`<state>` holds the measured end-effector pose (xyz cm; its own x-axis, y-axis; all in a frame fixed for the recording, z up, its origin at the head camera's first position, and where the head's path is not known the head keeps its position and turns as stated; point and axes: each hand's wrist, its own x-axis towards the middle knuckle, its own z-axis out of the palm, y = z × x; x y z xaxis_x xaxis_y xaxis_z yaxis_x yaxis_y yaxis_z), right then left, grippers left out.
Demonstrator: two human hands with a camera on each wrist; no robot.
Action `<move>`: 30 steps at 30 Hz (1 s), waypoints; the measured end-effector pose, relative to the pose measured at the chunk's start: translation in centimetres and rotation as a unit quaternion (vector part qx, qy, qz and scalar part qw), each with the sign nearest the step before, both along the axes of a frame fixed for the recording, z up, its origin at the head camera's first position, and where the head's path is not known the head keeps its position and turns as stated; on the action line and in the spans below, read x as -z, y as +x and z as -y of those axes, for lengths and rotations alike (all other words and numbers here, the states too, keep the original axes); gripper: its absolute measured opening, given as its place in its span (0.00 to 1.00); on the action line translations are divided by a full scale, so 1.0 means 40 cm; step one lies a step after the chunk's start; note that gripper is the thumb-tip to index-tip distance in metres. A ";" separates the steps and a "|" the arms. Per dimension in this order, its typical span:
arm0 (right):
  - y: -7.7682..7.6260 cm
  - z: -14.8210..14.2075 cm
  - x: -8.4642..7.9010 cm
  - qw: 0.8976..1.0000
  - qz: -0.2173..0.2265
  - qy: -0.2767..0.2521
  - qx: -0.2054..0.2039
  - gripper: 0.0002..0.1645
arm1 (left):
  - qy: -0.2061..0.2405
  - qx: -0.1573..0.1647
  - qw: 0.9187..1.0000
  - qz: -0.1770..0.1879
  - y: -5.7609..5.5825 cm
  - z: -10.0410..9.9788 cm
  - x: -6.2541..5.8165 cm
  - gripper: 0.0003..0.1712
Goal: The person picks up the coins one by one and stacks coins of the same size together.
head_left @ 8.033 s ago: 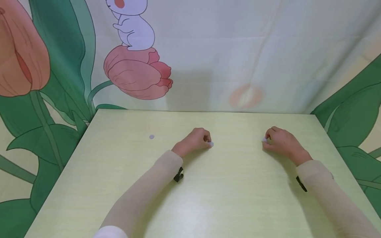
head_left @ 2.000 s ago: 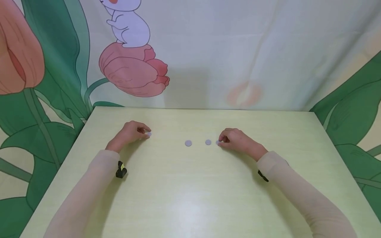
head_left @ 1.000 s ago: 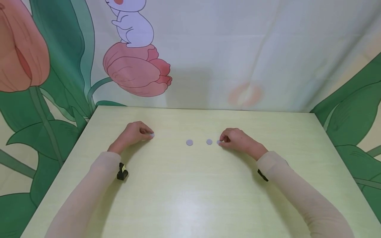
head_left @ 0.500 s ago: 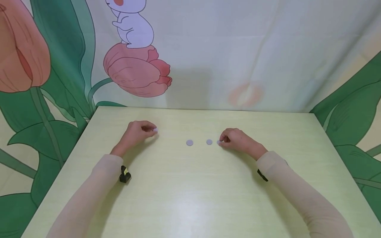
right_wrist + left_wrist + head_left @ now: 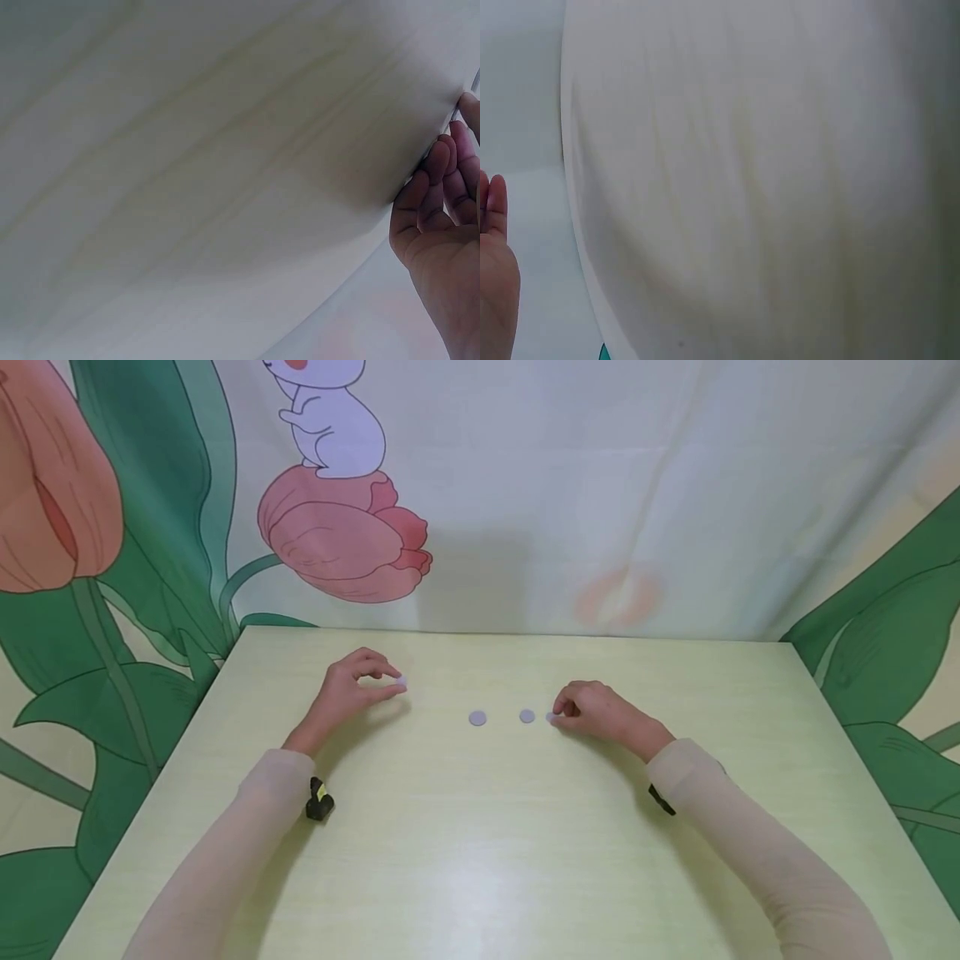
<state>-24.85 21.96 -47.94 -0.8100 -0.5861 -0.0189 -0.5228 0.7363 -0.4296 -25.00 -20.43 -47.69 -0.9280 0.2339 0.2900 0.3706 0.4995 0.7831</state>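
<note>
In the head view my left hand (image 5: 355, 689) pinches a small round pale-lilac disc (image 5: 402, 681) between thumb and fingertip, raised over the back left of the table. Its shadow falls just below the hand. My right hand (image 5: 600, 714) holds another disc (image 5: 551, 717) down at the tabletop, its fingers covering part of it. Just left of that lies a flat disc (image 5: 527, 716), and farther left a slightly larger disc (image 5: 477, 718). The left wrist view catches only part of the left hand (image 5: 495, 277). In the right wrist view, the right hand's curled fingers (image 5: 409, 202) meet the table.
The pale wooden table (image 5: 480, 827) runs back to a hanging printed cloth (image 5: 495, 485) with tulips and a white rabbit. A black wrist camera (image 5: 319, 802) sits below the left cuff. Green leaf prints flank both sides.
Over eight seconds, both hands shift left and two discs come to lie mid-table. Lately my left hand has lifted its disc and moved it rightward, while the right hand stays put.
</note>
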 end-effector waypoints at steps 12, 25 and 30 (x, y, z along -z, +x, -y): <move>-0.001 -0.002 0.002 1.000 0.005 -0.006 -0.002 0.09 | -0.079 0.076 0.984 -0.142 -0.003 -0.027 -0.004 0.11; -0.001 -0.003 0.002 1.000 0.004 -0.004 0.000 0.09 | -0.091 0.096 0.983 -0.124 0.011 -0.054 -0.009 0.12; -0.002 -0.005 0.002 1.000 0.002 -0.005 -0.003 0.09 | -0.090 0.094 0.984 -0.123 0.013 -0.060 -0.010 0.13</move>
<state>-24.93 22.17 -48.01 -0.8066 -0.5909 -0.0164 -0.5249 0.7286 -0.4400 -24.48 -18.05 -47.29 -0.7704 0.4639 0.4374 0.6368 0.5266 0.5632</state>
